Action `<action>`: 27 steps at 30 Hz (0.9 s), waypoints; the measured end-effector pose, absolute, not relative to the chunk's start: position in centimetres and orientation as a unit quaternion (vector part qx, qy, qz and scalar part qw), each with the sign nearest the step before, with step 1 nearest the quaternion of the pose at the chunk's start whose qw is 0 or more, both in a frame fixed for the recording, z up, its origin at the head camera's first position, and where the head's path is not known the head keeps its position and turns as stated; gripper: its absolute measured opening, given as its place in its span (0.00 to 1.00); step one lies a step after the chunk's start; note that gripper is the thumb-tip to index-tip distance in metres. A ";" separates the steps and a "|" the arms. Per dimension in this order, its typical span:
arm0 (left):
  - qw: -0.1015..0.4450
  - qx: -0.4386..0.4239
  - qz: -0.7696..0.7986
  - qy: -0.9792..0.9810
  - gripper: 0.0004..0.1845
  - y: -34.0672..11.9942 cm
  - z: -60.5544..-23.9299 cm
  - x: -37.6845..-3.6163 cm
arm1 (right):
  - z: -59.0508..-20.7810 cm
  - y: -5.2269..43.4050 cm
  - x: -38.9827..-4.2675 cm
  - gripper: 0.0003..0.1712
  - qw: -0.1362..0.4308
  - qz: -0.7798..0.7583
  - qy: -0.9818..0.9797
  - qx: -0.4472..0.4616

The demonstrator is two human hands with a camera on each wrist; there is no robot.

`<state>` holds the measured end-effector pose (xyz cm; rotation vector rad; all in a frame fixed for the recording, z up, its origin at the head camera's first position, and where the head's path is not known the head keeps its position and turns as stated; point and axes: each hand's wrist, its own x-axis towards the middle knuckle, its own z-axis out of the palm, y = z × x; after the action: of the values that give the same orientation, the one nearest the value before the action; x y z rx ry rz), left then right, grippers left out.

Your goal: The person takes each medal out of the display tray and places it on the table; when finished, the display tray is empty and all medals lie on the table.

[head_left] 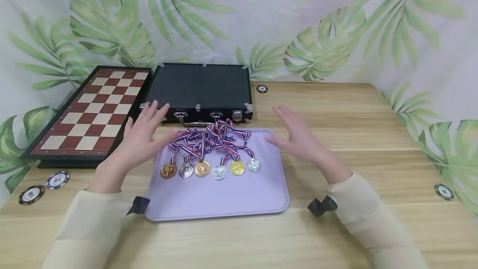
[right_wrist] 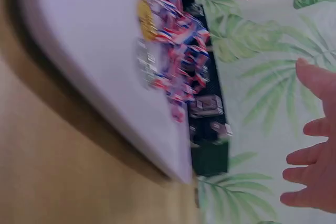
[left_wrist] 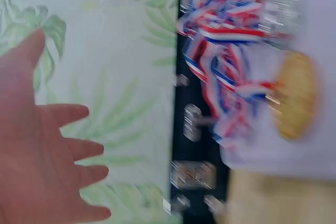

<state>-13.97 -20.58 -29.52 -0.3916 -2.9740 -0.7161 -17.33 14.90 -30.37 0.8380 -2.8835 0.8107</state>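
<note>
Six medals [head_left: 210, 168] in a row on the lavender tray [head_left: 224, 198], and that tray is our landmark: bronze, silver, gold, silver, gold, silver from left to right, their red, white and blue ribbons [head_left: 209, 136] heaped in a tangle at the tray's far edge. Nothing else lies in the tray.

Left of the tray, two poker chips [head_left: 45, 186] lie on the table [head_left: 336, 240] near its front left corner, with one chessboard [head_left: 93, 111] beyond them. The left hand [head_left: 143, 136] hovers over the tray's left far corner, fingers spread straight, holding nothing. Directly behind the tray sits one black case [head_left: 198, 88], lid down (latches facing us), so its contents cannot be told. One more chip [head_left: 262, 89] lies behind the tray to the right of the case. The right hand [head_left: 298, 138] hangs over the tray's right edge, likewise flat and empty. A fourth chip [head_left: 443, 191] lies far right of the tray.

The head view alone gives the whole count and the chessboard. The left wrist view, blurred, shows the open palm [left_wrist: 37, 156] against the leaf-print backdrop [left_wrist: 121, 77], plus the case's latches up close. The right wrist view shows the tray's rounded rim [right_wrist: 105, 108] from the side and fingertips of both hands.
</note>
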 end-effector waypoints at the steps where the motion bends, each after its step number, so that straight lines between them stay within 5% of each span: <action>1: 0.031 -0.130 -0.250 -0.959 0.37 -21.1 -30.0 -13.7 | -30.9 14.7 -17.0 0.45 0.012 0.276 -0.922 0.270; 16: -0.016 -0.096 -0.399 -0.912 0.36 -24.8 -35.9 -11.4 | -36.6 12.0 -14.7 0.47 -0.128 0.407 -0.885 0.186; 27: 0.037 -0.122 -0.328 -0.936 0.33 -26.0 -39.2 -12.0 | -38.2 11.7 -14.0 0.39 -0.050 0.331 -0.912 0.238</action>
<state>-11.96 -26.00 -39.25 -0.3753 -2.8742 -1.0060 -14.01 11.75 -38.21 0.7740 -2.9596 1.0731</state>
